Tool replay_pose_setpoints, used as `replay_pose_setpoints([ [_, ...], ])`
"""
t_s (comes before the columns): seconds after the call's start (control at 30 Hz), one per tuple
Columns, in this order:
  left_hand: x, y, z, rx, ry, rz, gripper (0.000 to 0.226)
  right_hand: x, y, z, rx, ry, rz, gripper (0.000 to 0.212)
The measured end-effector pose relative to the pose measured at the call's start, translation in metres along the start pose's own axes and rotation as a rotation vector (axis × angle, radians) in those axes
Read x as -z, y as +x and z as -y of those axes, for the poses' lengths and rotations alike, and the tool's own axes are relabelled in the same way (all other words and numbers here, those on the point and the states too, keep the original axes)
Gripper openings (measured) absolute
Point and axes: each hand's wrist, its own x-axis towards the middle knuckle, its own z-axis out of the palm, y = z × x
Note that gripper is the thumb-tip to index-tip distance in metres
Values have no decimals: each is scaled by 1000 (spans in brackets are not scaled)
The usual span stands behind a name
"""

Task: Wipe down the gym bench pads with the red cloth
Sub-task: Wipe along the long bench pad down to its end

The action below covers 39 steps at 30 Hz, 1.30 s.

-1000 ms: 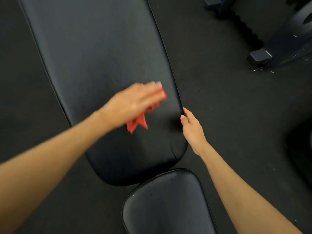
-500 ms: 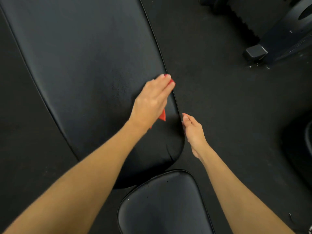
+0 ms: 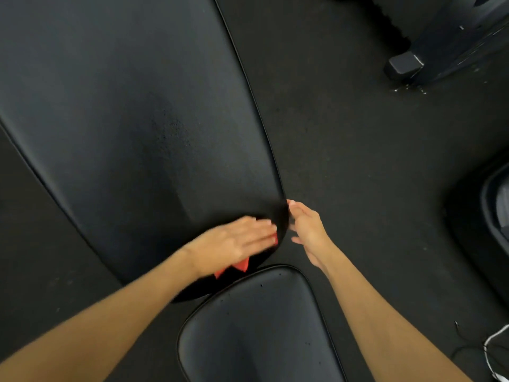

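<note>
The long black back pad (image 3: 132, 111) of the gym bench fills the upper left. The smaller black seat pad (image 3: 259, 323) lies below it at the bottom centre. My left hand (image 3: 237, 244) presses flat, fingers straight, on the red cloth (image 3: 242, 265) at the back pad's near right corner; only small red corners show under the palm and at the fingertips. My right hand (image 3: 305, 230) rests against the right edge of the back pad, fingers loosely extended, holding nothing.
Dark rubber floor (image 3: 358, 161) surrounds the bench. A black equipment foot (image 3: 405, 64) stands at the top right, another dark machine part (image 3: 495, 205) sits at the right edge, and a white cable (image 3: 493, 346) lies at the lower right.
My left hand has slid the cloth down the back pad towards its near end. My right hand has stayed at the pad's right edge.
</note>
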Motion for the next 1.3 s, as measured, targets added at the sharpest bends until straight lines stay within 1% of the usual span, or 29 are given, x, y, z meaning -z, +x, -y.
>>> replay_pose_setpoints([
  [0.1,37,32,39,119,46,-134,40,0,2,1,-13,53,12,31],
  [0.17,55,61,60,246,77,-242,40,-1,2,-1,-29,112,11,30],
  [0.23,60,84,67,414,87,-329,42,-2,0,-4,-53,168,9,30],
  [0.3,50,94,59,529,73,-338,45,-3,0,-6,-87,236,6,31],
  [0.33,41,96,51,527,84,-331,45,-2,0,-7,-103,262,5,33],
  [0.47,-3,86,20,361,132,-274,42,2,-1,-12,-144,299,10,40],
  [0.5,-13,82,12,319,136,-230,43,3,-1,-13,-149,306,0,38],
  [0.57,-32,67,-7,217,155,-90,47,5,-2,-16,-153,324,-26,31],
  [0.63,-43,45,-23,102,127,5,48,9,-1,-19,-155,330,-53,31],
  [0.7,-47,25,-27,15,33,31,41,13,-2,-20,-149,307,-56,36],
  [0.77,-43,14,-23,-65,9,62,37,17,-3,-20,-138,276,-51,38],
  [0.87,-29,15,-10,-221,103,169,35,20,-5,-18,-126,261,-57,35],
  [0.9,-23,20,-6,-238,101,154,33,21,-6,-16,-122,258,-63,34],
  [0.93,-17,26,0,-223,78,109,30,21,-6,-14,-119,257,-68,33],
  [1.0,-2,45,15,-138,27,-18,24,21,-5,-10,-100,255,-83,32],
  [1.13,28,79,48,98,57,-209,31,21,-4,0,-39,245,-113,28],
  [1.23,28,86,42,349,45,-266,39,20,-5,8,-7,255,-171,28],
  [1.27,22,83,31,390,11,-266,44,18,-6,11,0,262,-191,27],
  [1.3,11,75,17,378,-14,-253,49,16,-8,13,9,266,-208,26],
])
